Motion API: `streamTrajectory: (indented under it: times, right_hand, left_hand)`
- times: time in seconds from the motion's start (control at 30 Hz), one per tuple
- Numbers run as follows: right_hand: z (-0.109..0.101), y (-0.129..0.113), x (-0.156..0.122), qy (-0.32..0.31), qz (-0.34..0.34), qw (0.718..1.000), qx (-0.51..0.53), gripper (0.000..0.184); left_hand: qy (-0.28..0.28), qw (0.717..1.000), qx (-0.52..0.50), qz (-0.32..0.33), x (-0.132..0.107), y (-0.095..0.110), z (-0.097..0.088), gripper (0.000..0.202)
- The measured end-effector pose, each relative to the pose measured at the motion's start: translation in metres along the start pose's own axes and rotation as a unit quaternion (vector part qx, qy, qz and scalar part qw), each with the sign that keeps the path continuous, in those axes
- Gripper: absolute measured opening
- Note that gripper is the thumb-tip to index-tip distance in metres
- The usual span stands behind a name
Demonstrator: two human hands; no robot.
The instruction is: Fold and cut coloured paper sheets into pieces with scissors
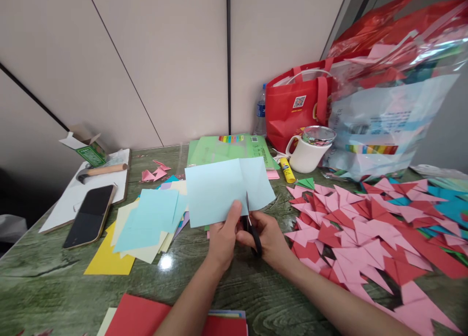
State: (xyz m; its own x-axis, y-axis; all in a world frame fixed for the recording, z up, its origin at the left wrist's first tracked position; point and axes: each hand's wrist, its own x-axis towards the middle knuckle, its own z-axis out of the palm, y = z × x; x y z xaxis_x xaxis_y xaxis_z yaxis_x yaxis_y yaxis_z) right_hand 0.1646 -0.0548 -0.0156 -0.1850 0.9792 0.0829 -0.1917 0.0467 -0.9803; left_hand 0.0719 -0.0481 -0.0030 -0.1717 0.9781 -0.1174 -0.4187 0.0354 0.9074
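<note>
A pale blue sheet of paper (215,189) is pinched in my left hand (224,233), thumb on top, above the table. Black-handled scissors (253,234) are gripped by my right hand (268,236), and their blades sit in a slit that runs up through the sheet. The part right of the slit is narrower and tilts away, still joined near the top edge. To the left lies a loose stack of blue, cream and yellow paper (146,221). Folded pink and red paper pieces (351,233) are heaped on the right.
A phone (90,214) and a hammer (106,170) lie at left by a small green box (91,150). Behind are green packs (223,150), a glue stick (287,170), a white mug (309,153), a red bag (288,107) and a plastic bag (380,121). Red paper (135,314) lies in front.
</note>
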Motion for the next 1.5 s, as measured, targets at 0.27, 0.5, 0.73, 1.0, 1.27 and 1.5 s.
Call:
streamTrajectory:
  times: [0.27, 0.5, 0.73, 1.0, 1.27, 1.5]
  right_hand:
    - [0.001, -0.001, 0.0, 0.006, 0.018, 1.0, -0.021, 0.033]
    - [0.003, -0.004, -0.001, 0.01, 0.026, 0.999, -0.023, 0.031]
    - [0.003, -0.003, -0.001, 0.01, 0.034, 0.999, -0.022, 0.031]
    - [0.001, 0.001, -0.001, 0.0, 0.043, 0.999, -0.014, 0.029]
    - [-0.001, 0.0, 0.001, 0.009, 0.038, 0.999, -0.003, 0.034]
    - [-0.003, -0.005, 0.002, 0.007, 0.014, 1.0, -0.007, 0.037]
  left_hand:
    - [0.01, 0.999, -0.007, -0.035, -0.001, 0.002, 0.002, 0.033]
    - [-0.008, 0.998, 0.014, -0.055, -0.002, 0.001, 0.0, 0.035]
    - [-0.019, 0.996, 0.036, -0.083, -0.002, 0.001, 0.0, 0.038]
    - [-0.023, 0.994, 0.026, -0.1, -0.003, 0.003, 0.001, 0.041]
    - [-0.009, 0.999, 0.012, -0.052, -0.003, -0.001, 0.002, 0.032]
    - [-0.002, 1.0, -0.018, -0.015, -0.003, -0.007, 0.002, 0.035]
